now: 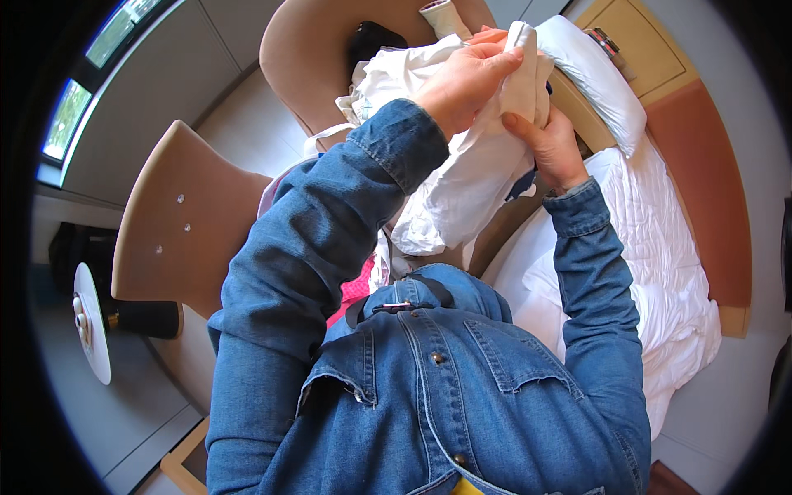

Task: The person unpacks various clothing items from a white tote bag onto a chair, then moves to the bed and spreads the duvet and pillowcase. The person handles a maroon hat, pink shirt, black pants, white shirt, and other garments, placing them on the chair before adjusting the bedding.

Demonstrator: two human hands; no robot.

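Observation:
A white cloth garment hangs in loose folds in front of me, and I cannot tell which kind it is. My left hand pinches a folded edge of it between thumb and fingers. Lower down and to the right, my right hand holds the same folded part with the thumb on top; its fingers are hidden behind the fabric. A bit of dark blue cloth shows beneath the garment. Behind the hands, a rolled cream cloth and a black object rest on a brown chair.
To the right is a bed with a white pillow and a rumpled white quilt. A second brown chair stands left, near a small round white table. Pink fabric lies close to my waist.

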